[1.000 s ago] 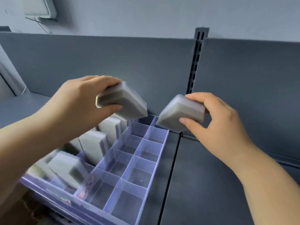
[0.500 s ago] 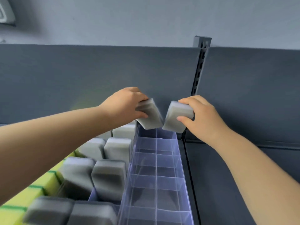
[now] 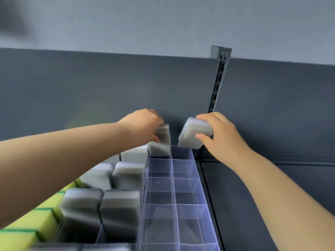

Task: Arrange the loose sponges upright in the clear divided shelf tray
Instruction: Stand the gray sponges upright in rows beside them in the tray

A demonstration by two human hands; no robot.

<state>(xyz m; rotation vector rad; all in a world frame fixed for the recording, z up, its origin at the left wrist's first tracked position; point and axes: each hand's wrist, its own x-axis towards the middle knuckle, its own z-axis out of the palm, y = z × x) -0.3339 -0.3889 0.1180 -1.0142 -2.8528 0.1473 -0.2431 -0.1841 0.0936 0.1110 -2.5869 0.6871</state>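
The clear divided tray (image 3: 196, 171) runs away from me along the dark shelf, its two right-hand columns of cells bare. My left hand (image 3: 143, 124) grips a grey sponge (image 3: 161, 142) that stands upright in the far cell of the left bare column. My right hand (image 3: 217, 134) holds a second grey sponge (image 3: 194, 133) tilted in the air, just above the far cell of the right column. Several grey sponges (image 3: 119, 211) stand upright in the cells to the left.
Yellow-and-green sponges (image 3: 30, 223) fill the tray's left side under my left forearm. The dark back panel (image 3: 108, 87) rises right behind the tray's far end, with a slotted upright post (image 3: 217, 82). Dark shelf surface (image 3: 299, 178) lies to the right.
Both hands moved forward and down to the tray's far end. The left sponge went from tilted in the air into the far cell; the right sponge stays tilted just above its cell.
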